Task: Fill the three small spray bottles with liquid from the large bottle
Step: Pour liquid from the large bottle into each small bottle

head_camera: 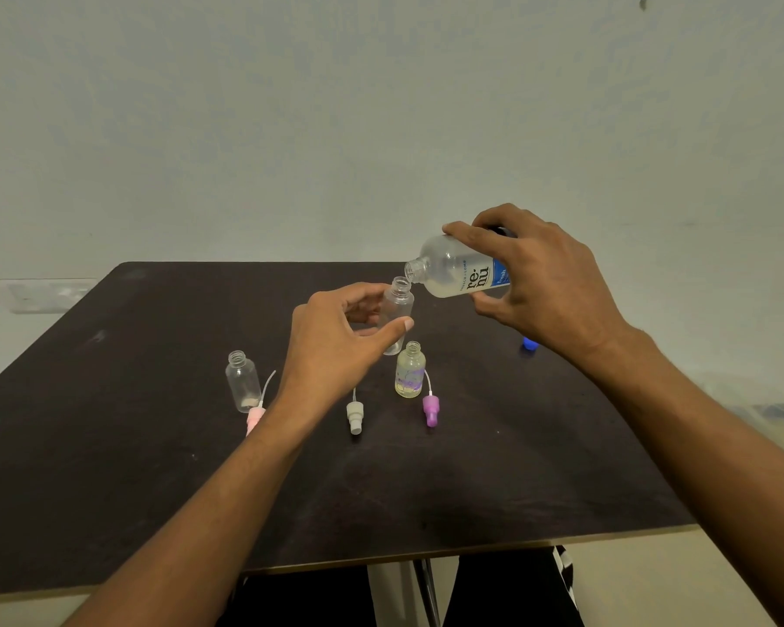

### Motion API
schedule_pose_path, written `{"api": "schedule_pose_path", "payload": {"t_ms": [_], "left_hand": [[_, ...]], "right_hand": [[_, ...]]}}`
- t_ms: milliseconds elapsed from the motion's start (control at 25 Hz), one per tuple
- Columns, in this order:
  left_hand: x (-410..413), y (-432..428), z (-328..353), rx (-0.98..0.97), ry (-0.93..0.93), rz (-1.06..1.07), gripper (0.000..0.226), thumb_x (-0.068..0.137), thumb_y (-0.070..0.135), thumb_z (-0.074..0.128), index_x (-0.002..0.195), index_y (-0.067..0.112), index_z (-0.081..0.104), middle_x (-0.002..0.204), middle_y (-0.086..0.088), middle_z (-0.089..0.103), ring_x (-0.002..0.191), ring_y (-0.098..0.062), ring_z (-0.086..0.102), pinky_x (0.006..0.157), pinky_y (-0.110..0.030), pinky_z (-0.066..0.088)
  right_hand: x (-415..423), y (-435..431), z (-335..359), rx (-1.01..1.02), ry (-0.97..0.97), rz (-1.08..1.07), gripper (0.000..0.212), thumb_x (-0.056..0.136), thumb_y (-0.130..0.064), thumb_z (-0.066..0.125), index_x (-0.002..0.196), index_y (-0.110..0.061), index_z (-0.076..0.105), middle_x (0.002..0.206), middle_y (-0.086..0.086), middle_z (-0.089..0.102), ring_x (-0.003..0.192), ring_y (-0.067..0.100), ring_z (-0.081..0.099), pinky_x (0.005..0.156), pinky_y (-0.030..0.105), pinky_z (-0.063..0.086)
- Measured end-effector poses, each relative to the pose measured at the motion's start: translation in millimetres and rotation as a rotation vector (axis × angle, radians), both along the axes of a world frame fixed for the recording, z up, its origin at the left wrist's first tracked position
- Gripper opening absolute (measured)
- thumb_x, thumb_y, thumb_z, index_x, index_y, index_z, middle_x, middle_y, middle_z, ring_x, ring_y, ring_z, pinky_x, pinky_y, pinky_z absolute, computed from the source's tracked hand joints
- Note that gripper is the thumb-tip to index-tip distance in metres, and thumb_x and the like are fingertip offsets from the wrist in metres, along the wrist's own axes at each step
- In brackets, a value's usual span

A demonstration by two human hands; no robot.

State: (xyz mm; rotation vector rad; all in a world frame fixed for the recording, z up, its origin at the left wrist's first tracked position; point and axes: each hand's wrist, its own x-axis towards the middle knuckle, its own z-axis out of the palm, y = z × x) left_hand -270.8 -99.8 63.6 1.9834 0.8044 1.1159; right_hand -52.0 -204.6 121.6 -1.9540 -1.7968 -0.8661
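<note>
My right hand (539, 282) grips the large clear bottle (453, 271) with a blue and white label, tipped on its side, its open neck pointing left. My left hand (336, 341) holds an uncapped small clear bottle (398, 310) upright above the table, its mouth just below the large bottle's neck. A second small bottle (410, 371) stands on the table holding yellowish liquid. The third small bottle (242, 380) stands at the left, uncapped and nearly empty. Three spray tops lie on the table: pink (254, 416), white (355, 416) and purple (431, 409).
The dark table (155, 468) stands against a pale wall. A blue cap (527, 342) lies behind my right wrist. The table's front edge runs close to my body, with dark trouser legs below it.
</note>
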Motion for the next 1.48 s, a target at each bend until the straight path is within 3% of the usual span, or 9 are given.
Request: {"api": "schedule_pose_path", "payload": {"t_ms": [160,800,1160,1480], "left_hand": [[-0.6,0.0,-0.3,-0.005,0.003,0.007,0.041,0.078,0.037,0.090,0.116,0.033,0.077,0.095,0.021,0.077,0.089,0.010,0.071,0.084,-0.012,0.058],[0.1,-0.5,-2.6,-0.017,0.010,-0.001,0.041,0.078,0.036,0.090,0.117,0.029,0.079,0.096,0.019,0.077,0.089,0.010,0.071,0.081,-0.006,0.055],[-1.8,-2.0,-2.1,-0.024,0.005,-0.006,0.040,0.077,0.035,0.091,0.114,0.030,0.079,0.093,0.021,0.076,0.088,0.011,0.071,0.082,-0.008,0.056],[-1.9,-0.7,-4.3,-0.021,0.020,-0.003,0.043,0.077,0.037,0.090,0.118,0.028,0.078,0.098,0.017,0.078,0.090,0.010,0.071,0.082,-0.006,0.055]], "right_hand": [[-1.8,-0.9,0.8,0.001,-0.004,0.004,0.074,0.081,-0.028,0.083,0.149,-0.036,0.054,0.132,-0.002,0.059,0.108,0.024,0.062,0.077,0.038,0.055],[-3.2,-3.1,3.9,0.018,-0.034,0.004,0.073,0.079,-0.023,0.083,0.146,-0.033,0.058,0.129,0.001,0.061,0.107,0.026,0.062,0.083,0.030,0.041],[-2.8,-2.8,3.9,-0.002,-0.040,0.017,0.073,0.079,-0.024,0.084,0.146,-0.032,0.057,0.129,0.002,0.060,0.109,0.026,0.061,0.087,0.037,0.051],[-3.6,-3.3,3.1,0.021,-0.047,0.020,0.072,0.077,-0.021,0.083,0.144,-0.032,0.059,0.127,0.001,0.060,0.106,0.026,0.060,0.085,0.033,0.045]]}}
